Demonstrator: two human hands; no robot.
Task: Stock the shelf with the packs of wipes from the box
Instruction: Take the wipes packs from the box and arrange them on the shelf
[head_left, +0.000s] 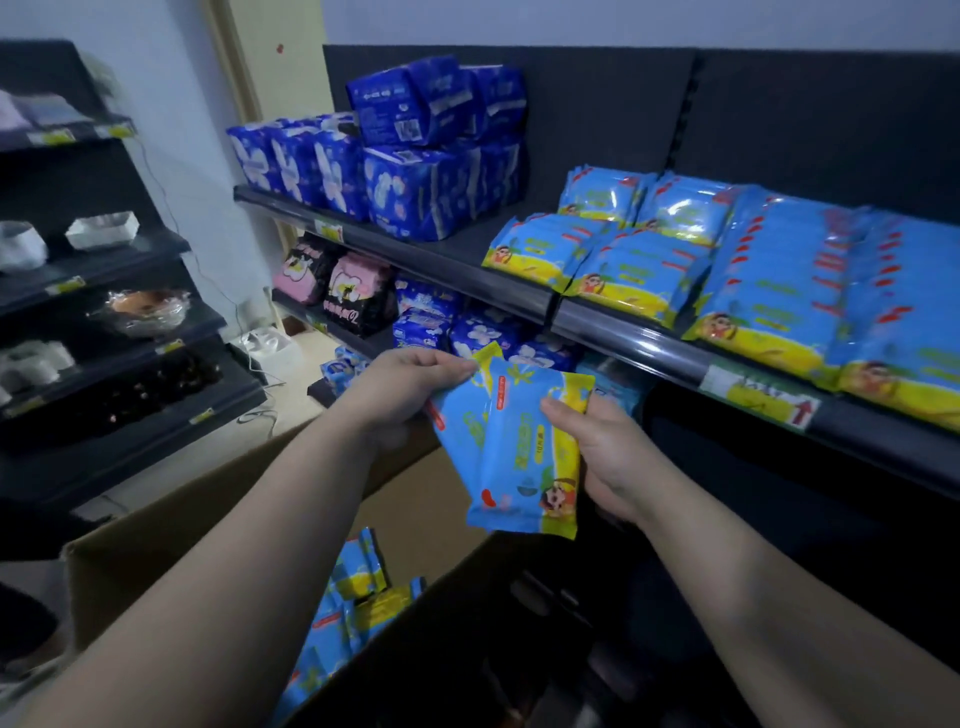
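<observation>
Both hands hold a small bunch of light blue and yellow packs of wipes (519, 447) in the air above the open cardboard box (171, 525). My left hand (410, 384) grips their upper left corner. My right hand (597, 457) grips their right edge. More packs of wipes (353, 597) stand on edge inside the box. On the dark shelf (623, 332) to the right, rows of the same packs (769, 280) lie stacked and leaning back.
Dark blue packets (415, 150) are piled on the shelf's left part. Lower shelves hold pink, black and blue packets (353, 291). A second shelving unit (104, 322) with bowls and small goods stands at the left.
</observation>
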